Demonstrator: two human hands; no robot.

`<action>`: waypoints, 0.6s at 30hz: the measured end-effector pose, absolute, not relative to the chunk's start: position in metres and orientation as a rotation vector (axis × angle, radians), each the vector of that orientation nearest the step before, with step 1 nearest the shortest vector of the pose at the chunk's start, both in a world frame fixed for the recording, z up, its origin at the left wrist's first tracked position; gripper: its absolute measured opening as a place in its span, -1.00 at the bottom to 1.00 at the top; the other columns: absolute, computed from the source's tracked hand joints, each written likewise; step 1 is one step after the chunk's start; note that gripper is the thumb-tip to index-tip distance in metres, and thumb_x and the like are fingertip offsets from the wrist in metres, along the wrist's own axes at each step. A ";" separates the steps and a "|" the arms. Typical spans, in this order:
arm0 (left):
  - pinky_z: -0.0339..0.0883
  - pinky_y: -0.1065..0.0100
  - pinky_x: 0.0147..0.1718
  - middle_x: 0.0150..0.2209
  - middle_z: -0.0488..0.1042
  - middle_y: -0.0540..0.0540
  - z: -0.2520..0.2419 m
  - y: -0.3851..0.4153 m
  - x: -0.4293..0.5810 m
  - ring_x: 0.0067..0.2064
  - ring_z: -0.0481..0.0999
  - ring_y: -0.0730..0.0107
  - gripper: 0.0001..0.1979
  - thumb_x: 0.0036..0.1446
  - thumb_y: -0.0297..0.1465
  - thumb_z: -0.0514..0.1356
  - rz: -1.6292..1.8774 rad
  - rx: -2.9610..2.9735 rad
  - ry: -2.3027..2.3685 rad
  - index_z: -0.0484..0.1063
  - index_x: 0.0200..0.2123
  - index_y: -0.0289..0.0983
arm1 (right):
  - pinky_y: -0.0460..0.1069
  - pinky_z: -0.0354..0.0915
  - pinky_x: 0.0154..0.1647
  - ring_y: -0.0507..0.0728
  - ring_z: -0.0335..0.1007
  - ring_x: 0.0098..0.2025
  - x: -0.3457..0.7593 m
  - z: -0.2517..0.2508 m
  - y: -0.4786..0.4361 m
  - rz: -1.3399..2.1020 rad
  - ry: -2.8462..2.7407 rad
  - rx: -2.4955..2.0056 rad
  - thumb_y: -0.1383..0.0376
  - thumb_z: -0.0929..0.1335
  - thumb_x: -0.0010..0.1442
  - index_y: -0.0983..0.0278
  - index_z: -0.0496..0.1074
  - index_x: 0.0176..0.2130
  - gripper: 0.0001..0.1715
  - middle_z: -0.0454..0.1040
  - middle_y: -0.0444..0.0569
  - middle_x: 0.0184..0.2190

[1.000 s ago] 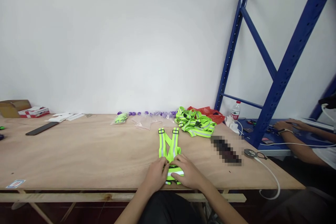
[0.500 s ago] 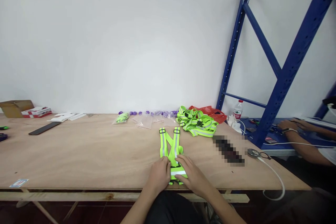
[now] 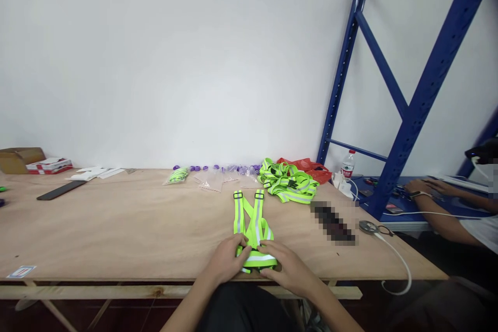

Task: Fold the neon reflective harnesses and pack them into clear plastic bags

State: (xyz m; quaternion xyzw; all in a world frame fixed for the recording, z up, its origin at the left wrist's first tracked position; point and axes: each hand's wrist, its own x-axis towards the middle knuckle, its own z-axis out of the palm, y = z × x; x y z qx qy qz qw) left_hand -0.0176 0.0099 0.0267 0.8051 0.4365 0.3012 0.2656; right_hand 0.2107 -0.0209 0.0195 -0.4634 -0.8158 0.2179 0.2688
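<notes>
A neon-yellow reflective harness vest (image 3: 256, 229) with silver stripes lies on the wooden table in front of me. Its two shoulder straps, with black buckles, stretch away from me and cross in the middle. My left hand (image 3: 229, 259) grips the left end of the waist band, thumb on top and fingers curled. At the band's right end, my right hand (image 3: 287, 267) holds the fabric between thumb and fingers. Black clips peek out at the near edge, partly covered by the fingers.
Beyond the vest lie a heap of similar vests (image 3: 290, 181), a red bag (image 3: 307, 168), clear plastic bags (image 3: 212, 179) and one packed vest (image 3: 179, 175). A blue rack (image 3: 408, 114) stands at right, near a co-worker's arm (image 3: 439, 212). A dark strip (image 3: 61, 190) lies left.
My left hand has shifted slightly left and loosened from a fist to a wider grip. My right hand has moved a little lower along the waist band.
</notes>
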 end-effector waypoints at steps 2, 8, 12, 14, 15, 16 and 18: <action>0.31 0.27 0.01 -0.03 0.56 -0.14 0.030 0.005 -0.026 -0.02 0.51 0.21 -0.76 0.26 -0.24 0.09 0.765 2.191 1.115 0.47 -0.15 -0.22 | 0.21 0.20 0.27 0.29 0.28 0.25 0.210 0.020 -0.023 0.589 -2.192 -1.254 0.12 0.43 0.15 0.18 0.46 0.13 -0.43 0.40 0.12 0.19; 0.13 0.10 0.27 0.25 0.36 -0.17 0.026 -0.003 -0.042 0.28 0.28 0.04 -0.31 -0.01 -0.08 0.37 0.634 2.312 0.989 0.37 0.18 -0.15 | 0.18 0.20 0.27 0.28 0.28 0.25 0.209 0.021 -0.034 0.553 -2.213 -1.259 0.12 0.42 0.19 0.16 0.47 0.12 -0.48 0.39 0.10 0.21; 0.06 0.02 0.31 0.29 0.30 -0.18 0.015 -0.004 -0.044 0.31 0.24 0.02 -0.27 0.01 -0.21 0.37 0.595 2.386 0.999 0.28 0.25 -0.14 | 0.19 0.22 0.26 0.31 0.28 0.24 0.209 0.018 -0.038 0.490 -2.246 -1.247 0.10 0.49 0.08 0.17 0.45 0.14 -0.35 0.38 0.13 0.21; 0.03 0.00 0.32 0.30 0.29 -0.18 0.011 -0.005 -0.044 0.32 0.23 0.03 -0.29 0.06 -0.26 0.33 0.602 2.405 1.000 0.24 0.28 -0.13 | 0.19 0.22 0.25 0.31 0.29 0.23 0.208 0.016 -0.039 0.476 -2.241 -1.239 0.11 0.48 0.10 0.17 0.45 0.14 -0.38 0.39 0.13 0.19; 0.02 0.00 0.33 0.30 0.28 -0.17 0.009 -0.006 -0.044 0.32 0.23 0.03 -0.30 0.08 -0.27 0.31 0.605 2.411 1.000 0.22 0.29 -0.12 | 0.19 0.23 0.25 0.30 0.30 0.21 0.208 0.015 -0.039 0.472 -2.232 -1.235 0.12 0.47 0.13 0.16 0.45 0.13 -0.42 0.41 0.12 0.18; 0.01 -0.01 0.33 0.30 0.27 -0.17 0.009 -0.008 -0.044 0.33 0.22 0.03 -0.30 0.10 -0.29 0.29 0.603 2.414 1.005 0.20 0.30 -0.12 | 0.18 0.23 0.24 0.29 0.31 0.20 0.208 0.014 -0.039 0.471 -2.223 -1.232 0.13 0.45 0.15 0.15 0.46 0.12 -0.45 0.42 0.11 0.16; -0.02 -0.01 0.34 0.31 0.26 -0.19 0.010 -0.011 -0.044 0.34 0.19 0.02 -0.31 0.12 -0.31 0.26 0.585 2.409 1.023 0.17 0.31 -0.13 | 0.18 0.24 0.23 0.28 0.33 0.19 0.208 0.013 -0.040 0.471 -2.206 -1.232 0.14 0.44 0.17 0.14 0.46 0.12 -0.48 0.44 0.10 0.15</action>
